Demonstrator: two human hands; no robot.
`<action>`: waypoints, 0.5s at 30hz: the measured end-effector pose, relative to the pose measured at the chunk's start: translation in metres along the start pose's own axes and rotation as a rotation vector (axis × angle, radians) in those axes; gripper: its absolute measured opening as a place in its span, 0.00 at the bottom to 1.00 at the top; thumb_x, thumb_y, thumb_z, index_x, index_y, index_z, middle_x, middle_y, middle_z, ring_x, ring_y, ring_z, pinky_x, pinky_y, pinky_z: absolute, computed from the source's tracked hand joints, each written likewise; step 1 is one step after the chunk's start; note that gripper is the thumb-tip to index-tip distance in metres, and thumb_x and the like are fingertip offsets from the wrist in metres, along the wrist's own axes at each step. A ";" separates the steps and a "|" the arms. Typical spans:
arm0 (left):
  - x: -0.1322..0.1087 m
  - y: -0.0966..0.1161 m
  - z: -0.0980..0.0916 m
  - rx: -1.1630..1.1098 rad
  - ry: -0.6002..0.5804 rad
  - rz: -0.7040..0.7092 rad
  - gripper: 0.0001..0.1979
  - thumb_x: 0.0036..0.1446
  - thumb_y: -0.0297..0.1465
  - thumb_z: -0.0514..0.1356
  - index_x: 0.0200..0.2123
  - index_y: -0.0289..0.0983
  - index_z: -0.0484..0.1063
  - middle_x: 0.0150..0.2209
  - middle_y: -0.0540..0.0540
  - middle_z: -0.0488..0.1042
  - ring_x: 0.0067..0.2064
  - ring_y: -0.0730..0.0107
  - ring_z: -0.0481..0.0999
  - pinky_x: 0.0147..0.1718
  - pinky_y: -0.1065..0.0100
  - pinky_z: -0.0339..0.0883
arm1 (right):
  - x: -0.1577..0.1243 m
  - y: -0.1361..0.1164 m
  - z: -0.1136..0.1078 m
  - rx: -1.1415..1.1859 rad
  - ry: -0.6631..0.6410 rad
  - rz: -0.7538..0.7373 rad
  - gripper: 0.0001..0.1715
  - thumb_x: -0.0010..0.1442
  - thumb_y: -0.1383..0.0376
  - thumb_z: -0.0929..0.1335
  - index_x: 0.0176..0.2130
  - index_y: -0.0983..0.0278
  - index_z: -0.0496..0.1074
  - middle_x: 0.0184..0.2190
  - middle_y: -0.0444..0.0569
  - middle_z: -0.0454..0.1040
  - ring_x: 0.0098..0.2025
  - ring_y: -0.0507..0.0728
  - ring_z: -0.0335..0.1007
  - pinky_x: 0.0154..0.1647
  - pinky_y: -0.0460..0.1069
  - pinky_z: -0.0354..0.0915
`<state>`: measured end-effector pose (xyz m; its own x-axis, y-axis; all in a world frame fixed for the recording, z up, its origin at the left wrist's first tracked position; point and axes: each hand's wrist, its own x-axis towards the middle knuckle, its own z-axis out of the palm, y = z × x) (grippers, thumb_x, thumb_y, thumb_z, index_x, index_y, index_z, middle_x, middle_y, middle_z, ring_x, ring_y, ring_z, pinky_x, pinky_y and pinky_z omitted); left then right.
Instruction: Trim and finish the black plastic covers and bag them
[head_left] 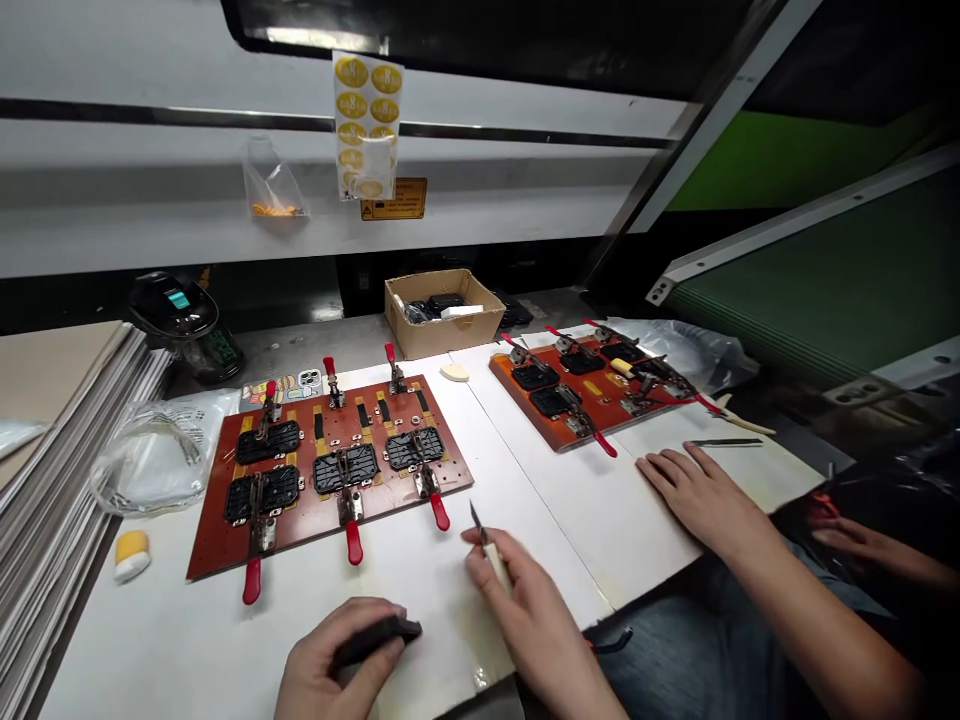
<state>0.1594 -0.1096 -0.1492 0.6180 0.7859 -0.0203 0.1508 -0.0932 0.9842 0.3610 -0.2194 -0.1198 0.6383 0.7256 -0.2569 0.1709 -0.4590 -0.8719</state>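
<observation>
In the head view, the wearer's left hand (330,660), at the bottom centre-left of the frame, is bent around a small, dark, elongated black piece (382,636); thumb and fingers are closed on opposite sides of it, and the squared end projects to the right beyond the fingertips. The remainder of the piece is covered by the hand, so its full shape cannot be told. The wearer's right hand (532,615), at the bottom centre, is clamped round a slim knife with a cream handle and pointed dark metal blade (496,567); the handle lies between thumb and fingers, the blade pointing up and to the left. Blade and black piece are apart. Both hands are over a white-covered worktop (525,500). Above them, left of centre, lies a reddish-brown flat board with red-handled metal clamps (315,522), carrying ribbed black rectangular parts (345,468); neither of the wearer's hands touches it. A second reddish-brown board with similar clamps (600,412) lies right of centre. Behind, at the centre, stands an open brown cardboard box (450,335) containing dark pieces. At the right, a co-worker's hand (701,500) lies palm down near a thin dark metal strip (724,442), fingers slightly spread; whether they touch the strip cannot be told. A yellow-and-white squat container (132,555) sits at the left.
</observation>
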 end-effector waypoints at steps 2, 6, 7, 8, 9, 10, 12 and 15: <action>-0.004 -0.013 -0.009 0.154 -0.052 0.283 0.15 0.66 0.45 0.59 0.40 0.45 0.83 0.42 0.45 0.83 0.51 0.57 0.80 0.57 0.59 0.72 | 0.003 0.010 -0.012 -0.123 0.100 0.023 0.27 0.69 0.47 0.59 0.56 0.60 0.68 0.49 0.51 0.73 0.51 0.61 0.70 0.55 0.54 0.64; -0.003 -0.039 -0.031 0.502 -0.291 0.525 0.11 0.69 0.35 0.57 0.46 0.50 0.79 0.50 0.48 0.81 0.63 0.56 0.71 0.68 0.47 0.57 | 0.014 0.028 -0.024 -0.288 0.199 0.089 0.28 0.68 0.49 0.57 0.58 0.60 0.68 0.48 0.51 0.74 0.45 0.61 0.74 0.48 0.56 0.68; -0.003 -0.044 -0.035 0.555 -0.373 0.553 0.11 0.67 0.32 0.58 0.49 0.50 0.78 0.53 0.48 0.80 0.65 0.55 0.69 0.68 0.46 0.57 | 0.016 0.031 -0.025 -0.325 0.229 0.086 0.29 0.68 0.49 0.58 0.57 0.60 0.70 0.50 0.51 0.74 0.47 0.62 0.74 0.49 0.56 0.67; -0.003 -0.049 -0.039 0.592 -0.434 0.577 0.14 0.65 0.29 0.59 0.51 0.49 0.76 0.56 0.48 0.78 0.67 0.54 0.68 0.68 0.45 0.56 | 0.019 0.034 -0.024 -0.358 0.257 0.081 0.29 0.67 0.48 0.58 0.56 0.61 0.70 0.51 0.52 0.73 0.49 0.63 0.73 0.50 0.56 0.67; -0.003 -0.052 -0.041 0.613 -0.467 0.588 0.19 0.63 0.26 0.59 0.55 0.48 0.74 0.59 0.47 0.76 0.68 0.53 0.66 0.68 0.45 0.56 | 0.022 0.036 -0.023 -0.385 0.272 0.080 0.30 0.67 0.48 0.58 0.56 0.62 0.71 0.51 0.52 0.73 0.50 0.63 0.73 0.50 0.57 0.67; -0.005 -0.054 -0.042 0.622 -0.474 0.582 0.25 0.61 0.22 0.57 0.59 0.47 0.71 0.61 0.46 0.74 0.69 0.53 0.63 0.69 0.45 0.55 | 0.024 0.039 -0.022 -0.398 0.274 0.082 0.31 0.66 0.48 0.58 0.56 0.62 0.71 0.51 0.52 0.74 0.50 0.63 0.73 0.51 0.57 0.66; -0.009 -0.054 -0.041 0.622 -0.441 0.526 0.36 0.57 0.16 0.50 0.66 0.46 0.63 0.65 0.45 0.70 0.71 0.54 0.60 0.69 0.45 0.54 | 0.027 0.043 -0.019 -0.383 0.252 0.092 0.31 0.66 0.48 0.59 0.57 0.62 0.72 0.51 0.51 0.74 0.48 0.62 0.74 0.50 0.56 0.66; -0.018 -0.047 -0.040 0.636 -0.417 0.453 0.43 0.54 0.12 0.43 0.70 0.46 0.55 0.68 0.45 0.65 0.72 0.57 0.56 0.70 0.46 0.54 | 0.028 0.045 -0.016 -0.320 0.235 0.101 0.29 0.65 0.47 0.61 0.55 0.59 0.73 0.52 0.49 0.75 0.48 0.61 0.74 0.51 0.55 0.66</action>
<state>0.1107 -0.0948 -0.1881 0.9349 0.3153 0.1631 0.1467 -0.7616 0.6312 0.3986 -0.2286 -0.1597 0.8119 0.5484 -0.1999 0.2995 -0.6853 -0.6638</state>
